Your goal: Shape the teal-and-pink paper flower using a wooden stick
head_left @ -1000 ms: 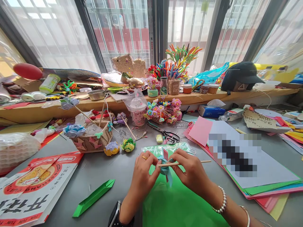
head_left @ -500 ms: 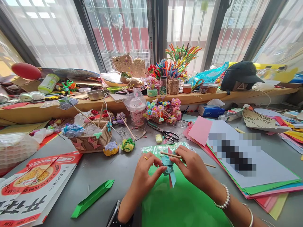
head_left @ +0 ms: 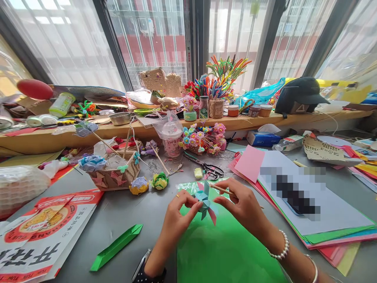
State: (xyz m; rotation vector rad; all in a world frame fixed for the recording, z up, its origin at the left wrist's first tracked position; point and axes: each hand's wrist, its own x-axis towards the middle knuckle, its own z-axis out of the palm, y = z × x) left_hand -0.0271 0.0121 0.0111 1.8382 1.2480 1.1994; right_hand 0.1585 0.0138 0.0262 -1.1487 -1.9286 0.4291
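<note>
Crisp folded-paper pinwheel [head_left: 202, 196], blue and pink, pointed blades fanning out, hanging above one glossy green sheet [head_left: 229, 251]. Left hand [head_left: 180, 211] pinching pinwheel between thumb and fingers. Right hand [head_left: 242, 201], just apart from left, half curling around one thin wooden stick [head_left: 221, 190]; whether stick is touching paper, cannot tell. Lying around: one long folded green strip [head_left: 116, 248], two round layered paper flowers [head_left: 160, 181], one pair of scissors [head_left: 205, 165].

Your bare left hand [head_left: 182, 210] pinches between thumb and forefinger; your bare right hand [head_left: 240, 200] is curled, thumb and forefinger tips apart.
</note>
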